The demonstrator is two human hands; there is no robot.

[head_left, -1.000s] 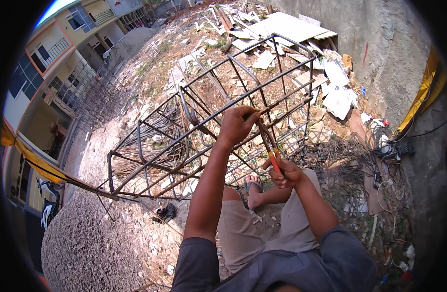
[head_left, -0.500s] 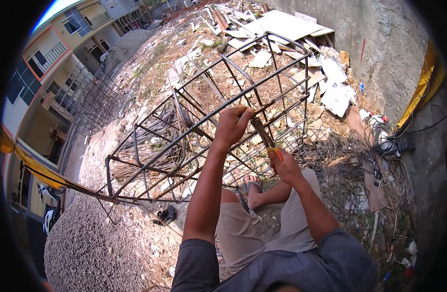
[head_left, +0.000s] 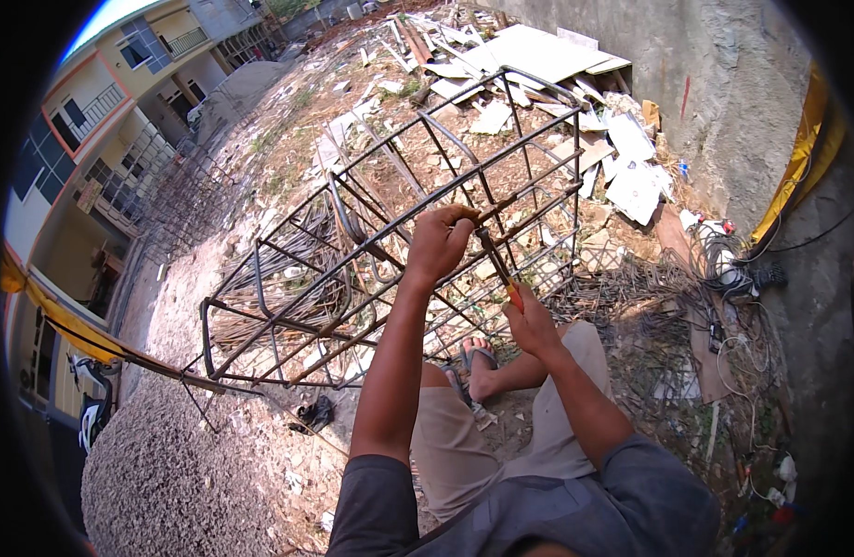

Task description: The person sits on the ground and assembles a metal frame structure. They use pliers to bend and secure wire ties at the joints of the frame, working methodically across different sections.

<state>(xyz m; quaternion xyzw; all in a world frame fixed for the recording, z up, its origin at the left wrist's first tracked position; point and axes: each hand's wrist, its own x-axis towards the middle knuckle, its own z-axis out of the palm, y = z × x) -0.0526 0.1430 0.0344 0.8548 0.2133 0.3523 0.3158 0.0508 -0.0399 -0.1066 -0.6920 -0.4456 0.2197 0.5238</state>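
Observation:
A long cage of dark steel rebar (head_left: 501, 176) stretches across the middle, made of lengthwise bars and square hoops. My left hand (head_left: 439, 245) is closed over one of its upper bars, thumb toward a crossing with a hoop. Right beside that thumb are the jaws of rusty steel pincers (head_left: 497, 258) with orange-yellow handles. Below the crossing, my right hand (head_left: 533, 325) is wrapped round those handles, which lie close together. Whether the jaws grip a tie wire is too small to tell.
Loose rods (head_left: 287, 297) lie behind the cage. A gravel heap (head_left: 167, 464) rises at the left. Broken white boards (head_left: 538, 56) lie at the back by a concrete wall (head_left: 724, 121). Cables (head_left: 729, 260) and tangled wire (head_left: 622, 297) cover ground at the right. My sandalled foot (head_left: 481, 367) is under the cage.
The pincers' handles have come together and the tool has turned to a steeper angle. My right hand has moved slightly left and down; my left hand stays at the bar.

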